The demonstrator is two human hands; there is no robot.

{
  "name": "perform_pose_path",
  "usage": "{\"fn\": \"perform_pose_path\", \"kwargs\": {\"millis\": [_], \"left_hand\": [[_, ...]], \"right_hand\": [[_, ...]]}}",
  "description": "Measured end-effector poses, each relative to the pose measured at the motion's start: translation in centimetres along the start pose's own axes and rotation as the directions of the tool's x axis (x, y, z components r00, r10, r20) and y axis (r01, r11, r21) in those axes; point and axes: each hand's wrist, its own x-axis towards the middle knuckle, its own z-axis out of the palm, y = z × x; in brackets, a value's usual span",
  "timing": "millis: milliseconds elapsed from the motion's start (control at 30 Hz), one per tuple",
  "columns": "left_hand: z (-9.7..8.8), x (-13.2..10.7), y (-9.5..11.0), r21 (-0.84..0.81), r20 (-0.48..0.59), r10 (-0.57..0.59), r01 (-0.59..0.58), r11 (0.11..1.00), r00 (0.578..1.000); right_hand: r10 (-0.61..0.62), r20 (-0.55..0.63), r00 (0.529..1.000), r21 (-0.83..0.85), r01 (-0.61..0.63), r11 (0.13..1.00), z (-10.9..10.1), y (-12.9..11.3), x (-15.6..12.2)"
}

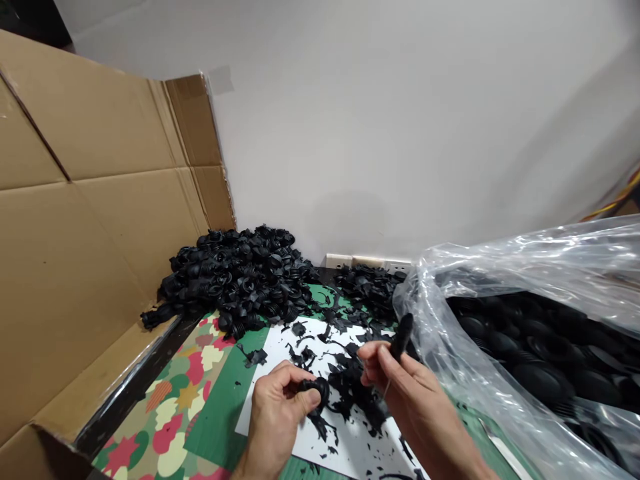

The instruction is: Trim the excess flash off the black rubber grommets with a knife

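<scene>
- Near the table's [220, 407] front edge, the left hand [275, 413] is pinched on a black rubber part [316, 388]. The right hand [400, 393], just beside it, is clamped on a dark-handled tool [401, 337].
- Trimming looks to be the step in hand; a cut calls for a steady pinch, with the tool's hidden tip kept off the thumb.
- Scraps [357, 393] litter the white sheet [277, 350] beneath.
- A plastic bag [500, 373] crowds the right edge and cardboard [100, 233] walls the left, so open room lies only between.
- A pile of parts [240, 277] fills the far left corner.
</scene>
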Motion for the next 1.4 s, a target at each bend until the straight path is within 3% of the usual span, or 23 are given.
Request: {"fn": "perform_pose_path", "kwargs": {"millis": [100,200,267,433,533,667,867,1100,1400], "left_hand": [[-0.1,-0.1,0.0,0.033,0.002,0.052,-0.052,0.998,0.999],[-0.2,-0.2,-0.1,0.053,0.012,0.057,-0.057,0.997,0.998],[-0.2,-0.1,-0.1,0.045,0.012,0.045,-0.045,0.998,0.999],[-0.1,-0.2,-0.1,0.013,0.022,0.021,-0.021,1.000,1.000],[-0.2,-0.3,-0.2,0.025,0.038,0.014,-0.015,1.000,0.999],[-0.2,-0.4,-0.2,0.057,0.054,0.017,-0.020,0.998,0.998],[0.0,-0.5,0.0,0.133,0.037,0.057,-0.062,0.989,0.998],[0.2,-0.7,0.4,0.210,0.036,0.090,-0.095,0.973,0.995],[0.2,-0.8,0.3,0.212,0.038,0.090,-0.096,0.973,0.995]], "right_hand": [[-0.040,0.021,0.999,-0.077,0.042,0.996,-0.2,-0.3,-0.3],[0.012,0.132,0.991,-0.096,0.001,0.995,-0.2,0.1,-0.3],[0.046,0.181,0.982,-0.035,-0.040,0.999,-0.1,0.5,-0.2],[0.117,0.155,0.981,0.217,-0.149,0.965,0.2,0.4,0.0],[0.149,0.152,0.977,0.192,-0.177,0.965,0.3,0.0,-0.2],[0.087,0.157,0.984,0.112,-0.105,0.988,0.6,0.2,-0.5],[-0.019,0.056,0.998,-0.010,0.019,1.000,1.2,0.8,-1.0],[-0.178,0.019,0.984,-0.026,0.179,0.984,1.9,1.2,-1.6],[-0.223,0.052,0.973,-0.070,0.226,0.972,2.2,1.5,-1.5]]}}
